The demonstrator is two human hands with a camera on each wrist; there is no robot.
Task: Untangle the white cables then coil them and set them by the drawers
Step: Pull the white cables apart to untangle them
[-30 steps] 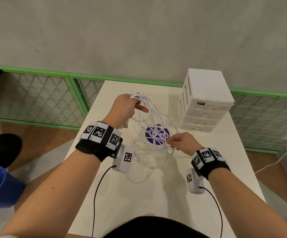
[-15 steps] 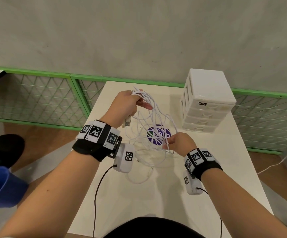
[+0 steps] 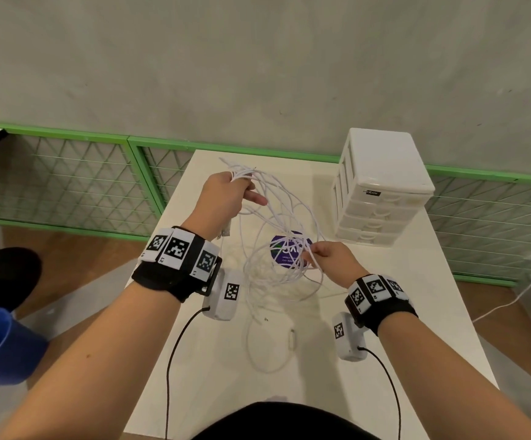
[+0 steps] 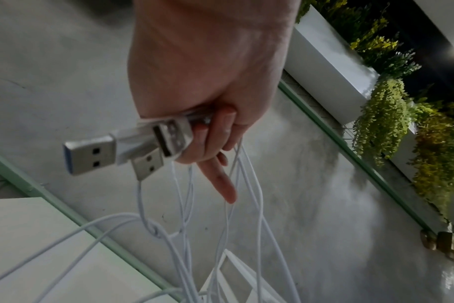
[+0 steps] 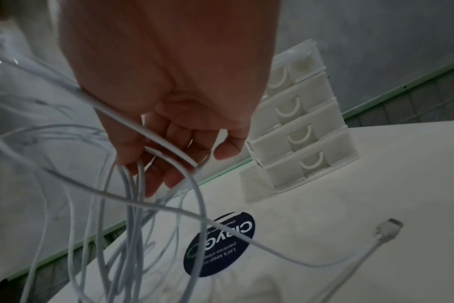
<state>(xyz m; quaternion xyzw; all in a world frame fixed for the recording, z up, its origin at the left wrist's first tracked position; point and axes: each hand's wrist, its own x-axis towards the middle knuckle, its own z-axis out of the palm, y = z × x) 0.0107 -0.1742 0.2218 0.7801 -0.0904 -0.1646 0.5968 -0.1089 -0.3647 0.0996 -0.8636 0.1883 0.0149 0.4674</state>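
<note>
Metal USB plugs (image 4: 132,147) – left-wrist view only.

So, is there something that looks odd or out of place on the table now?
Only the white cables: they are one tangled bunch, not coiled. The left hand holds it up by the USB plugs, the right hand pinches some strands, and loose loops trail on the table. The drawers stand upright and shut.
</note>
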